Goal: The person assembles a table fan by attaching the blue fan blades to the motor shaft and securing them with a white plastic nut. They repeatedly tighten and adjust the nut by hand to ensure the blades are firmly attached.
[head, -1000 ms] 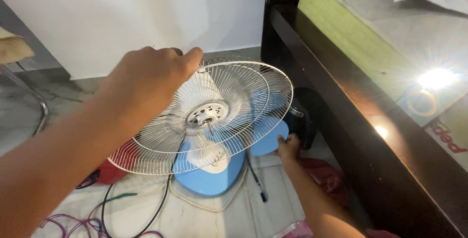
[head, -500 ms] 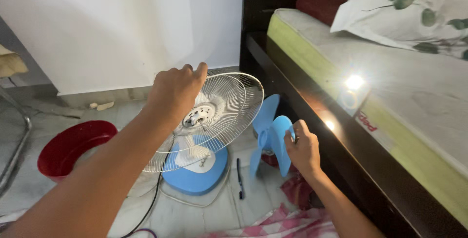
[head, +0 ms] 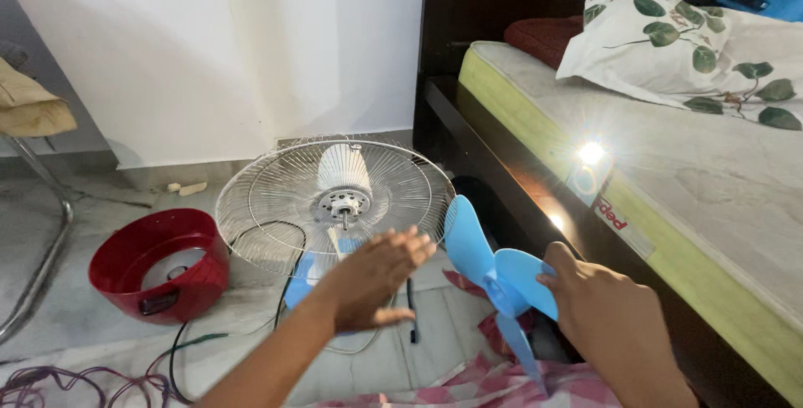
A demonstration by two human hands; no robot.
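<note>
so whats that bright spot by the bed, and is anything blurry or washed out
In the head view, a small light at the mattress edge flares into glare, with a second glint on the dark bed frame below it. The left hand is smeared by motion blur, fingers indistinct. The fan guard and blue fan blade in the right hand stay fairly sharp.

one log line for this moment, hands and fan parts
left hand: open, flat, in front of wire fan guard | right hand: grips blue fan blade | motor shaft: bare
</note>
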